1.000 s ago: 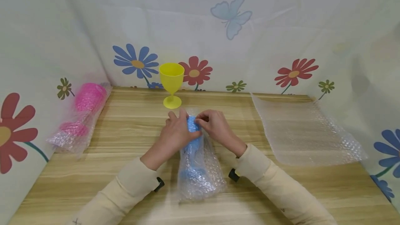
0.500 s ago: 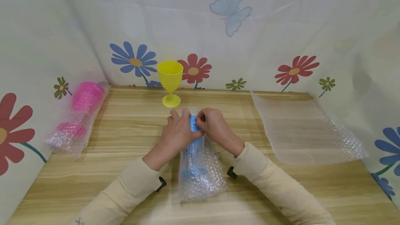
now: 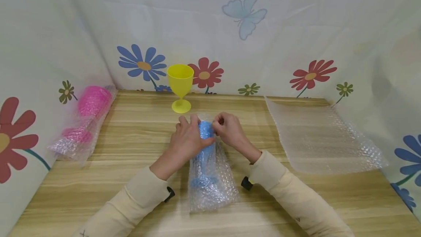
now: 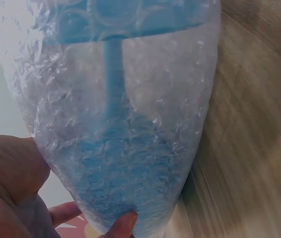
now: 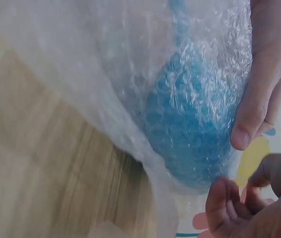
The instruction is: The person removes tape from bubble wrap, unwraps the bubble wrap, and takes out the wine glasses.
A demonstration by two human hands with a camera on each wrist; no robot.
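Observation:
A blue goblet (image 3: 206, 131) wrapped in bubble wrap (image 3: 210, 196) lies on the table, its bowl pointing away from me. My left hand (image 3: 186, 136) grips the bowl end, with its thumb across the top; in the left wrist view that thumb (image 4: 123, 225) presses on the wrap. My right hand (image 3: 230, 129) is at the bowl's right edge, thumb and index finger curled close together. Right at the wrap's end, the right wrist view shows these curled fingers (image 5: 220, 201); I cannot tell whether they pinch anything. A loose flap of wrap spreads along the goblet's right side.
An upright yellow goblet (image 3: 180, 81) stands at the back of the table (image 3: 131, 193). On the left lies a pink goblet (image 3: 93, 101) in bubble wrap. A flat bubble wrap sheet (image 3: 315, 138) covers part of the right side. Flower-printed cloth walls surround the table.
My right hand has shifted slightly right, from over the bowl to its right edge, uncovering more blue. The left hand keeps its grip on the wrapped goblet.

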